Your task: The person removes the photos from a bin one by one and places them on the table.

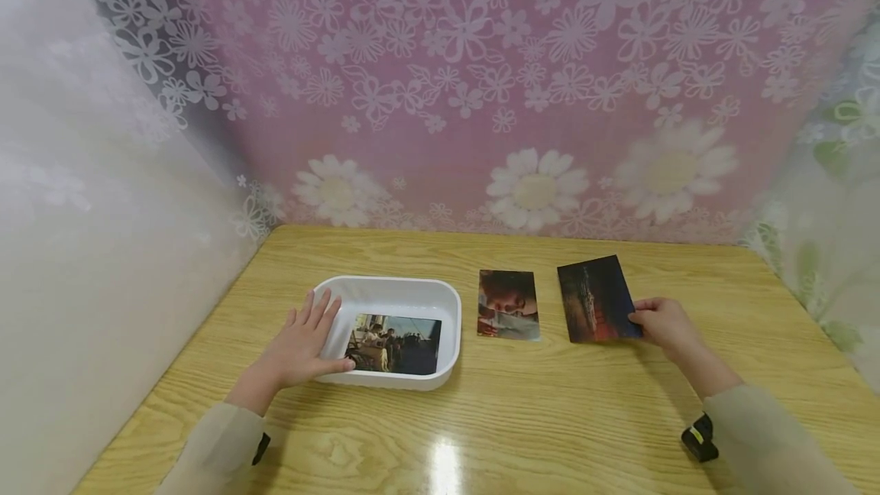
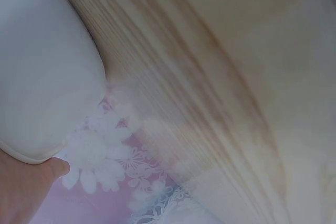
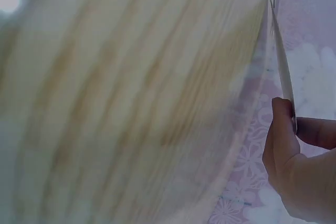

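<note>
In the head view my left hand (image 1: 299,346) rests on the left side of a white rectangular tray (image 1: 450,357), fingers spread and straight over the rim, thumb reaching along the front edge. Inside the tray lies a photo print (image 1: 399,346) of figures against a dark background. My right hand (image 1: 667,327) pinches the right edge of a dark photo print (image 1: 596,300) with a reddish patch, holding it tilted. The right wrist view shows that print (image 3: 283,66) edge-on between thumb and fingers. Between tray and right hand, another photo print (image 1: 509,304) with a face lies on the table.
The wood-grain table (image 1: 522,434) ends at a pink flowered backdrop (image 1: 426,98). A pale panel (image 1: 103,212) borders the left side, and a flowered one (image 1: 839,250) the right. Black straps sit at both sleeves.
</note>
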Demonstrator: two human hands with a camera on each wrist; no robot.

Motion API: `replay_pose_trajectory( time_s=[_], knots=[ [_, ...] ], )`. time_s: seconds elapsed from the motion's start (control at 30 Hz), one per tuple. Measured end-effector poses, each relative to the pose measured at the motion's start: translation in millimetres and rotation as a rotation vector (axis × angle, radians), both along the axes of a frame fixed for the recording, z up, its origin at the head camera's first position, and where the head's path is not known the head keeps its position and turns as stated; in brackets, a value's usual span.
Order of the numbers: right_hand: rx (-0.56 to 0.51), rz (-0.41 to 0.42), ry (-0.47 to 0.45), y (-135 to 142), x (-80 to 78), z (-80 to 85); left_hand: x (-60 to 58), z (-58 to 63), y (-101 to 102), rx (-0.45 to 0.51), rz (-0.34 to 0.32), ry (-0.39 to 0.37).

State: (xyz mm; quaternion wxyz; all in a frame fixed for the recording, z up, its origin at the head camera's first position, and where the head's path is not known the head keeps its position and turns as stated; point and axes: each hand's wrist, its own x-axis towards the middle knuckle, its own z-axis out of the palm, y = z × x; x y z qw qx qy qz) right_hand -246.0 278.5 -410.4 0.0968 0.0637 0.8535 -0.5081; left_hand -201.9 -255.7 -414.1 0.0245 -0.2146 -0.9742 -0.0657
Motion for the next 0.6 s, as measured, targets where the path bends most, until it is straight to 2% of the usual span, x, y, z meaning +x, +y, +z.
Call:
replay_pose_trajectory(
  time_s=[0.23, 0.5, 0.6],
  knots=[
    [0.227, -0.016, 0.027, -1.4, -4.7, -4.8, -0.2, -1.8, 0.1, -0.012, 0.004, 0.003],
    [0.309, 0.055, 0.029, 2.5, -8.2, -8.2, -0.6, -1.0, -0.3, -0.004, -0.001, -0.002],
    [0.369, 0.091, 0.029, 3.4, -10.5, -9.6, -0.3, -0.2, -0.2, -0.001, -0.001, -0.006]
  ],
)
